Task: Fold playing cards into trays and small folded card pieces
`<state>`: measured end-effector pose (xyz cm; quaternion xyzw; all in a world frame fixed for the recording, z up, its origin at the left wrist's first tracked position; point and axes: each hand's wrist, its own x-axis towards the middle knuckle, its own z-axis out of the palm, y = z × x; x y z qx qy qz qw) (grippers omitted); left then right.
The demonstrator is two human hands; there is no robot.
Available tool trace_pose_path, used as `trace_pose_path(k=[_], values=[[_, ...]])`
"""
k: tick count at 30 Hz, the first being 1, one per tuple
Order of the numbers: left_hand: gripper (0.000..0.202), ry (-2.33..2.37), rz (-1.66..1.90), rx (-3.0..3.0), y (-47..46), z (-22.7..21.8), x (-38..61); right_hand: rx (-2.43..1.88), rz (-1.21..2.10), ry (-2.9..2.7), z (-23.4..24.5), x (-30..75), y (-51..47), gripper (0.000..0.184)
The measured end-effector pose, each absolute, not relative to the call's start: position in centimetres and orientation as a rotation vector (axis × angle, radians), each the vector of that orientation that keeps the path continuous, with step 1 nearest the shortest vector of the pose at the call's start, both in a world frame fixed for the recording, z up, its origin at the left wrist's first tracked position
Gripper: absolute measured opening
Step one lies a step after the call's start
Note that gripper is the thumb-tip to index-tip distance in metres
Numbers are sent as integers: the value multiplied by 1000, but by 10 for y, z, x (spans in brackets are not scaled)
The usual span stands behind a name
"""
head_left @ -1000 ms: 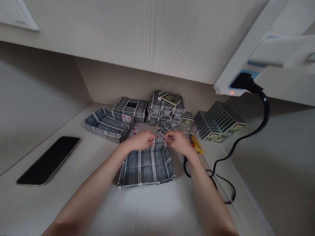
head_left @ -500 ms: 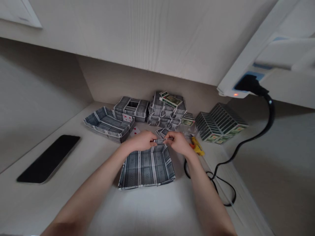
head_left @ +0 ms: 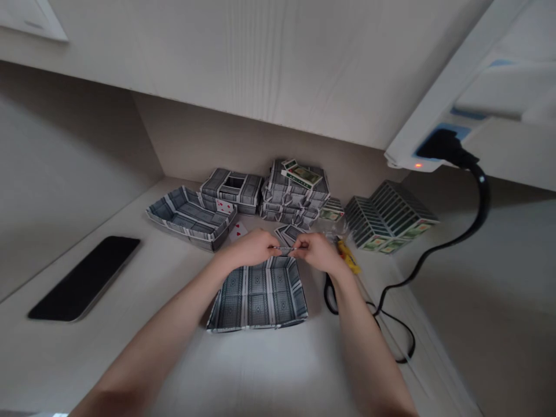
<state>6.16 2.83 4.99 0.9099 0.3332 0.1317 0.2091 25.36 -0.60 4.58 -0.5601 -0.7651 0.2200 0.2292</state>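
My left hand [head_left: 256,248] and my right hand [head_left: 313,250] pinch opposite ends of one playing card [head_left: 285,248], held nearly edge-on. It is above the far wall of an open tray [head_left: 258,296] built from grey-patterned playing cards, which lies on the desk below my wrists. Just behind the held card lie several loose playing cards [head_left: 288,233], partly covered by my fingers. A yellow glue gun [head_left: 348,257] rests beside my right hand, its near part hidden by my forearm.
A boat-shaped card tray [head_left: 186,217], a card box with a square hole [head_left: 232,188] and stacked card pieces [head_left: 295,194] stand behind. Card packs [head_left: 391,217] sit right, near a black cable [head_left: 428,255] from a power strip [head_left: 417,166]. A black phone [head_left: 84,278] lies left.
The held card has tipped from showing its patterned face to nearly edge-on. Both hands stay in almost the same place.
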Motion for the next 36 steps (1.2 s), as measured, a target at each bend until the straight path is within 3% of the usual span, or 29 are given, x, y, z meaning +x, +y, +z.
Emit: trace_pose_path(k=[6, 10, 12, 36], values=[[38, 885, 396, 2441, 29, 57, 57, -1559, 613, -2143, 50, 252, -8, 6], [34, 866, 403, 2364, 29, 60, 54, -1439, 785, -2090, 55, 248, -11, 17], [33, 856, 392, 2359, 29, 60, 54, -1389, 819, -2081, 58, 246, -14, 11], [25, 909, 186, 2176, 32, 51, 53, -1420, 719, -2226, 57, 239, -17, 6]])
